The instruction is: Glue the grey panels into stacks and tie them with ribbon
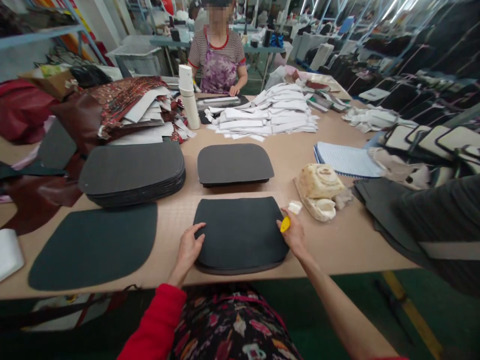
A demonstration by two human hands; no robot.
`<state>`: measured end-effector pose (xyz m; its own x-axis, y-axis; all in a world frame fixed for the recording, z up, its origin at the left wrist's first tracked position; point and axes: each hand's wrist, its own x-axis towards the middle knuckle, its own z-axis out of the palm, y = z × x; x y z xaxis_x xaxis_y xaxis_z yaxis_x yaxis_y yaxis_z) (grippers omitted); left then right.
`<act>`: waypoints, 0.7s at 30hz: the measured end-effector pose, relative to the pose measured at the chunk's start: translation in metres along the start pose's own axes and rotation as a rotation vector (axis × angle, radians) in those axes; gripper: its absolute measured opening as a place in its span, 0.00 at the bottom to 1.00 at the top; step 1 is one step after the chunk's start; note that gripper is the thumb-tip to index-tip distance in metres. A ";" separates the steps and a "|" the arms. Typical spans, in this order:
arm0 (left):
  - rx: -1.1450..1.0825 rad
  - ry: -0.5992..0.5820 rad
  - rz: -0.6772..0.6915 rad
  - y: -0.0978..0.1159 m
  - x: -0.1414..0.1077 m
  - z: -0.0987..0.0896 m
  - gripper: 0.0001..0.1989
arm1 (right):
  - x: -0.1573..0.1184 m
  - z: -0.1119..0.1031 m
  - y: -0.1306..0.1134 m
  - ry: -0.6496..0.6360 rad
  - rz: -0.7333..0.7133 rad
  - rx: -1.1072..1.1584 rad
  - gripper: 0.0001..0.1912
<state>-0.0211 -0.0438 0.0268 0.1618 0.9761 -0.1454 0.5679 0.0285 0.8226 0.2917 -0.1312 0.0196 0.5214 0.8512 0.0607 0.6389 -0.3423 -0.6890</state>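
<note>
A short stack of black, leather-like panels [242, 232] with rounded corners lies in front of me at the table's near edge. My left hand [190, 247] is at its left edge, fingertips and thumb closed on the top panel's rim. My right hand [295, 234] is closed round a small tool with a yellow handle [285, 224], touching the stack's right edge. A small white piece [295, 207] shows just beyond that hand; whether it belongs to the tool I cannot tell. Beyond lies a smaller pile of dark grey panels [235, 162].
To the left are a tall panel stack [131, 170] and a single dark panel [97, 247]. A cream-coloured lumpy block [320, 182] sits right, near a blue-white pad [347, 159]. White strips [266, 112] and a white bottle [189, 100] are farther back. A co-worker [218, 55] stands opposite.
</note>
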 end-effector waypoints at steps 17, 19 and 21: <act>0.161 0.129 0.026 -0.017 0.006 0.003 0.29 | -0.002 0.009 0.023 0.043 -0.034 0.028 0.22; 0.168 0.129 0.049 -0.018 0.007 0.002 0.30 | -0.002 0.010 0.022 0.055 -0.036 0.016 0.23; 0.175 0.146 0.068 -0.020 0.007 0.003 0.31 | -0.004 0.011 0.021 0.076 -0.039 -0.003 0.23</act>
<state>-0.0294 -0.0377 0.0076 0.0930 0.9957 -0.0018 0.6933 -0.0634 0.7179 0.2973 -0.1375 -0.0031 0.5376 0.8311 0.1424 0.6614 -0.3108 -0.6826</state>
